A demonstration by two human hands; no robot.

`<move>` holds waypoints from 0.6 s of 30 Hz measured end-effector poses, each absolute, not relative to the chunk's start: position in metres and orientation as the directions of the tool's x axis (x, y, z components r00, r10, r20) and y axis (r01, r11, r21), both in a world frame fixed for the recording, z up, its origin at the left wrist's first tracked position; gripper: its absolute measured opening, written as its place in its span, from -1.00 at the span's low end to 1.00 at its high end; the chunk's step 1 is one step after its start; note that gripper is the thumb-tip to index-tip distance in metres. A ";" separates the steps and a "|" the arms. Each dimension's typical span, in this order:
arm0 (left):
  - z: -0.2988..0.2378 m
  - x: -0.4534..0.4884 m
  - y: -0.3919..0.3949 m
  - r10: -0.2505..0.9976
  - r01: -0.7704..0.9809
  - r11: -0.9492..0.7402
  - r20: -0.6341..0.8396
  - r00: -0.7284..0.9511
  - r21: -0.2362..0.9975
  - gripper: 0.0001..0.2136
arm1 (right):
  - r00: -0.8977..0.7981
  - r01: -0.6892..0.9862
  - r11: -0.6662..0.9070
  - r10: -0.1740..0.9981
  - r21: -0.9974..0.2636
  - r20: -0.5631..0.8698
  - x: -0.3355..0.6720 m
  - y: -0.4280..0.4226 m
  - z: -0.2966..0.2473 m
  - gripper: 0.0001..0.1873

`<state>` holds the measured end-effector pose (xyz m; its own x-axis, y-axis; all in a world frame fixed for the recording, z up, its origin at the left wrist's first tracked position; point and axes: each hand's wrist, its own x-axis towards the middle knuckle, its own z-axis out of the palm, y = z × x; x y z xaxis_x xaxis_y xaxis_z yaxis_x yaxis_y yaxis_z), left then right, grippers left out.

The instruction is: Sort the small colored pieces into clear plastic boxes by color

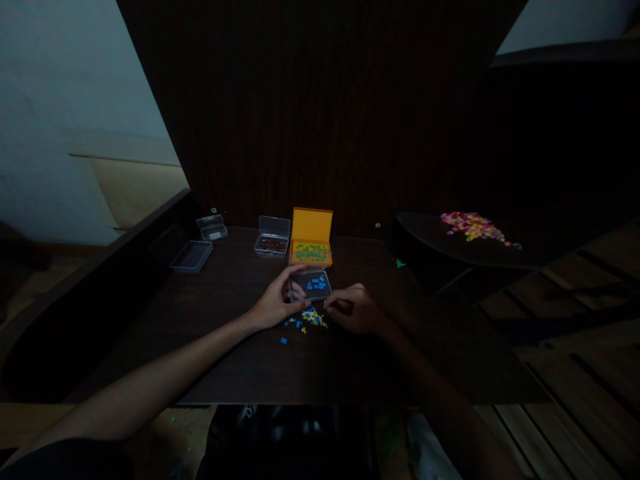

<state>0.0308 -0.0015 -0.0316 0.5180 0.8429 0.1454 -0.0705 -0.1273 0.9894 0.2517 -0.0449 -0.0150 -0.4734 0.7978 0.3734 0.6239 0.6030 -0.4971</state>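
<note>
My left hand [274,300] grips the near box [327,281], likely to steady it; whether my right hand [357,309] pinches anything, I can't tell.

Dim, home-like room; dark wooden desk [240,377]; pale wall [90,80]; wooden slats [570,383].

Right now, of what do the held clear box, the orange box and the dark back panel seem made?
Clear box: probably plastic, transparent; the table shows through.
Orange box: likely plastic, opaque, smooth; its colour is even.
Back panel: wood or laminate, dull; grain shows faintly, which is unclear.
</note>
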 end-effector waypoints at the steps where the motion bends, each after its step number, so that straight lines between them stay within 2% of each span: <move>1: -0.031 0.030 0.000 0.853 -0.064 -0.129 0.144 0.502 0.990 -0.29 | -0.513 0.609 0.613 0.788 -0.504 0.339 0.251 -0.046 -0.015 -0.83; 4: -0.031 0.028 0.003 0.874 -0.063 -0.122 0.137 0.467 0.991 -0.29 | -0.577 0.626 0.613 0.780 -0.483 0.243 0.249 -0.048 -0.017 -0.86; 9: -0.031 0.029 0.004 0.879 -0.074 -0.111 0.133 0.458 0.991 -0.28 | -0.562 0.725 0.556 0.819 -0.406 0.119 0.245 -0.049 -0.017 -0.82; 18: -0.034 0.029 0.004 0.874 -0.074 -0.135 0.154 0.461 0.988 -0.29 | -0.561 0.746 0.538 0.826 -0.392 0.066 0.248 -0.045 -0.017 -0.78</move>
<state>0.0294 0.0045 -0.0341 0.4609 0.8739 0.1544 -0.0741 -0.1355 0.9880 0.2481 -0.0451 -0.0173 -0.5606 0.8255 0.0655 0.7465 0.5380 -0.3917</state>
